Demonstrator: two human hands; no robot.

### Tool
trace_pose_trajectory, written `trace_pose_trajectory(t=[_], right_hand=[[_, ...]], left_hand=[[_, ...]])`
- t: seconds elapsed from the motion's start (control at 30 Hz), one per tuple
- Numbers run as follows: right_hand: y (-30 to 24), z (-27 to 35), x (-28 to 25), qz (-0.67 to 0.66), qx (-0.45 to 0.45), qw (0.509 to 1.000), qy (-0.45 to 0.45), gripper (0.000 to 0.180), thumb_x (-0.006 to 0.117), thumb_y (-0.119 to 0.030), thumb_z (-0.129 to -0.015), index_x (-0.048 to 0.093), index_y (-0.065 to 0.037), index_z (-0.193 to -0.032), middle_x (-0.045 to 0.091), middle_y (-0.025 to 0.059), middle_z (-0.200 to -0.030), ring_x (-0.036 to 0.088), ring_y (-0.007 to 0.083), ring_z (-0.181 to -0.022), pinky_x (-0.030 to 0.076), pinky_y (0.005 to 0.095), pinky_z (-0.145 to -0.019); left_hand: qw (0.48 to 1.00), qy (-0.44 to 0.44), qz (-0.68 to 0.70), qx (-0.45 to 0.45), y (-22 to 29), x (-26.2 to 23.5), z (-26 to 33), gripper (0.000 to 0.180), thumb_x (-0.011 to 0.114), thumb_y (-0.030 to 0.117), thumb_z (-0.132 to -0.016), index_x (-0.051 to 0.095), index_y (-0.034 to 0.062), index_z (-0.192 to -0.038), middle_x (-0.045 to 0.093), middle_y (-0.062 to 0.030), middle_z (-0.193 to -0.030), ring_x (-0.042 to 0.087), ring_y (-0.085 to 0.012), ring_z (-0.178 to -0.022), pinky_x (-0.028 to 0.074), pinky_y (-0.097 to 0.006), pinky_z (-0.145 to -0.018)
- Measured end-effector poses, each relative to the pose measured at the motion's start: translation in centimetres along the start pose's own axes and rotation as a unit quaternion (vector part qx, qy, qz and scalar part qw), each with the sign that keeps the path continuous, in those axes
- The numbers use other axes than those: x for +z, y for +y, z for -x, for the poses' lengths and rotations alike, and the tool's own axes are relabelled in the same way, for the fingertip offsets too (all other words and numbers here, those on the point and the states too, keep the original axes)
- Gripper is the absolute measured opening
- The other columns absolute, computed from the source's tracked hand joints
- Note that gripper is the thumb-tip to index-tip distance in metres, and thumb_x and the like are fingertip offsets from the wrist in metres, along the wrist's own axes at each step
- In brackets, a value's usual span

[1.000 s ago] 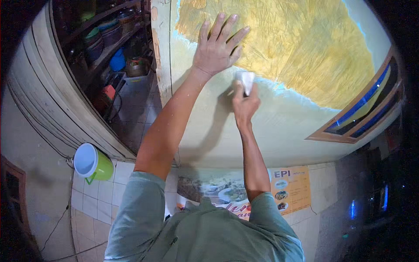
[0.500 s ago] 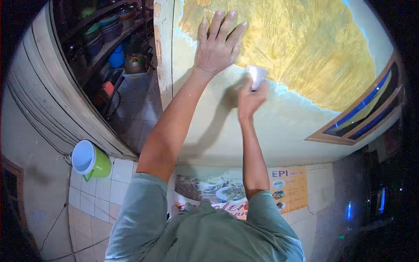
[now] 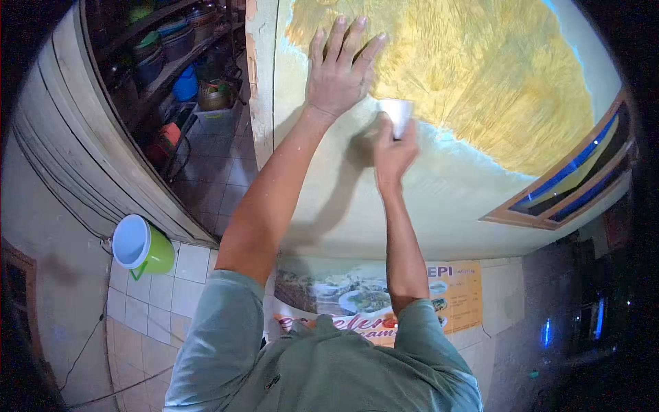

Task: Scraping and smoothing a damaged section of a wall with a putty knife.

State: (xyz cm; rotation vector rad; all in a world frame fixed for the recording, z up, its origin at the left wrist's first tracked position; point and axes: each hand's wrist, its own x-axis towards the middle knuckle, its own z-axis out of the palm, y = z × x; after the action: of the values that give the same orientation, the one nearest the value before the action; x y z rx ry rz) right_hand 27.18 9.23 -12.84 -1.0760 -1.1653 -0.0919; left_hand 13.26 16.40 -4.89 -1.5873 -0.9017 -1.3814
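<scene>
My left hand (image 3: 340, 75) lies flat with fingers spread against the wall, over the lower left part of a mottled yellow-brown patch (image 3: 473, 69). A pale, ragged edge borders this patch, and smoother cream wall (image 3: 329, 165) surrounds it. Just right of that hand and a little lower, my right hand (image 3: 398, 154) grips a flat whitish scraper (image 3: 396, 115), slightly blurred. Its broad end meets the lower edge of the patch. My fingers partly cover its narrow lower part.
A doorway at the left opens onto shelves (image 3: 171, 75) of pots and tubs. On the tiled floor stands a green bucket (image 3: 160, 254) with a pale inside. A printed banner (image 3: 460, 295) lies below my arms. A wood-framed window (image 3: 563, 182) is at the right.
The scraper in my right hand has shifted slightly left and up, and its broad face shows more. My left hand keeps its place on the wall.
</scene>
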Motion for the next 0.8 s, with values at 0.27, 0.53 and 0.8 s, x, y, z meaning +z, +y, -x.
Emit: trace_pose_trajectory(t=[0.27, 0.53, 0.8], right_hand=[[-1.0, 1.0, -2.3, 0.070, -0.001, 0.993, -0.097, 0.032, 0.068, -0.029, -0.099, 0.057, 0.001, -0.097, 0.067, 0.0259, -0.075, 0.066, 0.0444, -0.069, 0.050, 0.0500, -0.064], [-7.4, 0.5, -2.6, 0.096, 0.055, 0.987, -0.114, 0.034, 0.070, -0.031, -0.096, 0.061, 0.002, -0.094, 0.067, 0.0261, -0.075, 0.067, 0.0421, -0.067, 0.050, 0.0470, -0.063], [-8.6, 0.9, -2.0, 0.127, -0.004, 0.986, -0.107, 0.036, 0.072, -0.034, -0.094, 0.062, 0.000, -0.094, 0.068, 0.0247, -0.074, 0.066, 0.0445, -0.069, 0.050, 0.0493, -0.065]], left_hand=[[1.000, 0.004, -0.012, -0.001, 0.7, -1.5, -0.3, 0.063, 0.069, 0.032, -0.091, 0.052, 0.0288, -0.151, 0.036, -0.0084, -0.166, 0.027, -0.0358, -0.155, 0.028, -0.062, -0.118], [0.978, -0.178, -0.033, -0.107, 0.4, -8.2, 10.7, 0.078, 0.066, 0.052, -0.094, 0.037, 0.0262, -0.161, 0.022, -0.0089, -0.172, 0.016, -0.0369, -0.158, 0.022, -0.065, -0.121], [0.948, -0.310, -0.006, -0.068, -2.6, -12.2, 10.9, 0.094, 0.063, 0.063, -0.090, 0.023, 0.0266, -0.166, 0.017, -0.0121, -0.172, 0.014, -0.0385, -0.158, 0.013, -0.062, -0.126]])
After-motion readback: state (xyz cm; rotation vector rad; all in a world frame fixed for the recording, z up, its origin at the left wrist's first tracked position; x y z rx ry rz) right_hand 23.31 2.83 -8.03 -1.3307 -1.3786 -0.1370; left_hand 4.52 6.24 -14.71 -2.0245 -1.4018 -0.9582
